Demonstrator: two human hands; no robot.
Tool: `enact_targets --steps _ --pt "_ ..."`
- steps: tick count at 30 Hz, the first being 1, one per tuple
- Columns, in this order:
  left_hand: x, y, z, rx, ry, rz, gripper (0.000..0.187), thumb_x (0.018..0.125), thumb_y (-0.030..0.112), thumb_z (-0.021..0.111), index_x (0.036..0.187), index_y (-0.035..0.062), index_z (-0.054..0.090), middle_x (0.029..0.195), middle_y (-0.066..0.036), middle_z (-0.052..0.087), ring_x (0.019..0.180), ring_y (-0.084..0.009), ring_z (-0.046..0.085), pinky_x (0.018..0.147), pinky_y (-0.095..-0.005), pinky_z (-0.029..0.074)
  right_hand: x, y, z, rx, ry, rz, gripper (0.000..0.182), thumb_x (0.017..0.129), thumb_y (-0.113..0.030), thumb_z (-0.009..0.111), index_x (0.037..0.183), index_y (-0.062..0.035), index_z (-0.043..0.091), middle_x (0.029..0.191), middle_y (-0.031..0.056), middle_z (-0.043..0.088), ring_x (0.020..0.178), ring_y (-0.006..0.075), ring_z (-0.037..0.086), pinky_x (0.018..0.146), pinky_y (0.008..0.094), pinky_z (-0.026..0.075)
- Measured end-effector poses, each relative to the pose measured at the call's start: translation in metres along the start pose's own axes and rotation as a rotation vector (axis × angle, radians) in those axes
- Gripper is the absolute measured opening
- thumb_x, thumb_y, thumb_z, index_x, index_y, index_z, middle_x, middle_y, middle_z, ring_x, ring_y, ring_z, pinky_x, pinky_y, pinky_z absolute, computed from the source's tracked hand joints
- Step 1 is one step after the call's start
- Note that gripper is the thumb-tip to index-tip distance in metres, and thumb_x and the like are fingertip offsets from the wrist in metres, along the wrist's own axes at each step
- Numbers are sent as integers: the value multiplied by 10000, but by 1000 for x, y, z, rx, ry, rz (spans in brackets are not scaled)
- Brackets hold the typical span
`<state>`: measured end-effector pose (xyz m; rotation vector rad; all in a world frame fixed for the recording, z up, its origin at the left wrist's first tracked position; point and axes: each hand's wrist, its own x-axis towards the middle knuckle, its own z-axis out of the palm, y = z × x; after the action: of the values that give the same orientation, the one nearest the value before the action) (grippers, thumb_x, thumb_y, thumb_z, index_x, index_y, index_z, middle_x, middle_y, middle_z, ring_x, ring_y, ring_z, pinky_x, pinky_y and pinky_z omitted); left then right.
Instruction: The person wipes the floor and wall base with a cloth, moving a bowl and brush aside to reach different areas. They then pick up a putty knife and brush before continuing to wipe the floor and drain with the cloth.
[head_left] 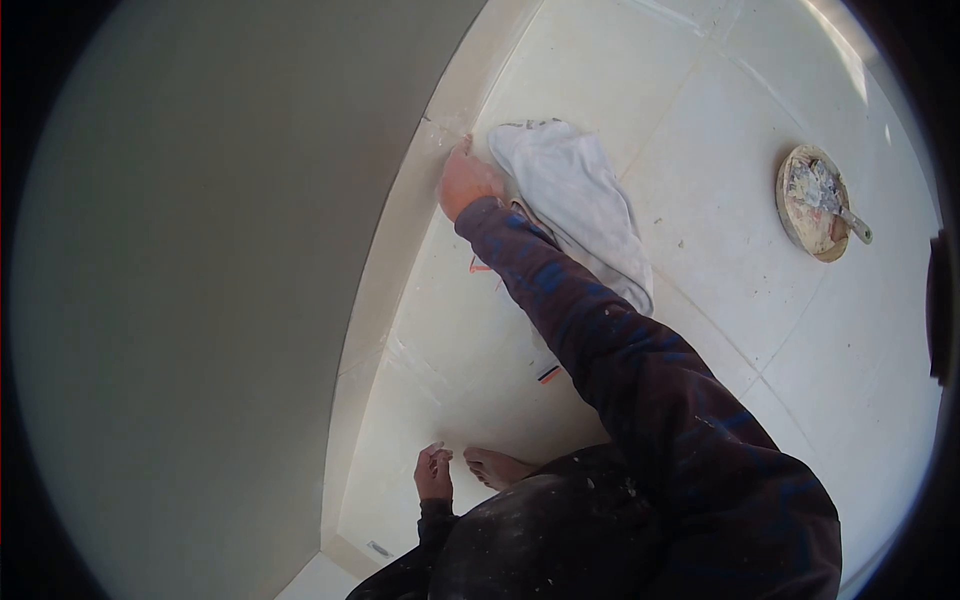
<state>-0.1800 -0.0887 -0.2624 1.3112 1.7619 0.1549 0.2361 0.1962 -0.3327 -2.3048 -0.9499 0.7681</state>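
My right hand [470,182] reaches far forward to the beige skirting tiles [372,310], its fingertips at a joint near the top. Its fingers look curled, with one pointing ahead; anything in them is too small to make out. Just right of it lies a crumpled whitish cloth [575,185] on the floor, partly under my forearm. My left hand [434,474] is low, near the skirting and beside my bare foot [495,467]. Its fingers are bent together, with a small whitish spot at their tips that I cannot identify.
A round tub [800,225] smeared with pale paste stands at the right, a putty knife [855,226] resting in it. A plain grey wall [200,280] rises on the left. Orange-edged bits [550,373] lie beside my arm on the pale tiled floor [700,240].
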Motion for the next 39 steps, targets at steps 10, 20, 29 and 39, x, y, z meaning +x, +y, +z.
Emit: enact_targets --steps 10,20,29,39 --pt "23 21 2 10 -32 66 260 980 131 562 1196 -12 585 998 -111 705 954 -187 680 861 -313 524 -3 18 -3 18 -12 -67 688 918 -92 495 1541 30 229 826 175 716 737 278 711 624 411 560" --pt "10 8 0 25 -18 25 262 984 132 560 1198 -18 585 1009 -113 706 950 -192 681 862 -313 527 -7 13 0 1792 -206 327 322 983 -180 465 1270 -35 483 795 76 646 531 80 488 412 221 323" --pt "-1 9 6 -40 -23 -31 257 987 116 562 1207 -15 582 1010 -111 699 965 -188 672 884 -307 517 4 14 7 1542 -48 130 304 990 -236 503 757 -49 557 595 54 581 457 107 461 429 250 333" --pt "26 11 12 -10 -107 -25 235 978 81 550 1190 -17 582 1017 -108 695 963 -183 677 870 -309 526 -50 18 1 623 81 -186 294 940 -204 564 982 62 681 733 188 683 672 315 674 643 412 516"
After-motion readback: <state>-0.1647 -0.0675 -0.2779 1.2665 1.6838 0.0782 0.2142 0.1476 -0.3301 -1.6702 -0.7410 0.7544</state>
